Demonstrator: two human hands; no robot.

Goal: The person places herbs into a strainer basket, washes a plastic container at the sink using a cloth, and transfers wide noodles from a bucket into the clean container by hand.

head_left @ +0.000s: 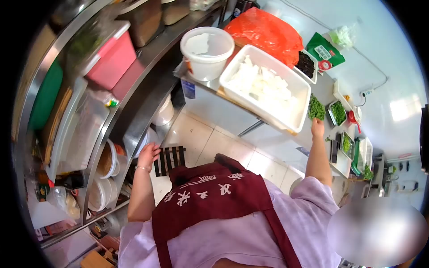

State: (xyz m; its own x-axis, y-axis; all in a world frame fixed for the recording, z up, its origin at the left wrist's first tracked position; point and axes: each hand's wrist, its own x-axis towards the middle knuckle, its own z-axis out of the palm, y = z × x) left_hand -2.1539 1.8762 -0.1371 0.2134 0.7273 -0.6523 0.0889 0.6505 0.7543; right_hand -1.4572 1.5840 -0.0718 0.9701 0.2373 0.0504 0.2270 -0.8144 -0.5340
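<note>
Pressing flat on a heap of chopped greens (316,107) at the edge of a steel counter (272,140): a co-worker's hand (317,128), palm down, fingers close together, nothing gripped. Lying just beside that heap, a large white tub (292,123) filled with pale cut chunks, and small metal trays (338,111) with more chopped greens, a red scoop (351,118) next to them. Standing further along the same counter, a white bucket (207,53), a crumpled orange bag (263,29), a green packet (325,51) and a tray of dark bits (306,64).

Reaching the opposite way, the co-worker's other hand (148,155), fingers loosely spread and curled over the rim of a steel shelf rack (134,111), empty as far as can be seen. Stacked on that rack, a pink lidded box (114,60), clear containers and, lower down, white bowls (105,161).

Seen between counter and rack, pale floor tiles (210,143) with a black slatted stand (170,160) near the shelf-side hand. Worn over a lilac shirt (304,214), a maroon apron (214,196) with white lettering. Bounding the far side, a pale blue wall (393,67) with a power strip (367,93) and its cord.

Out of frame throughout: the camera wearer's own left and right hands, so no telling how open they are or what they hold.
</note>
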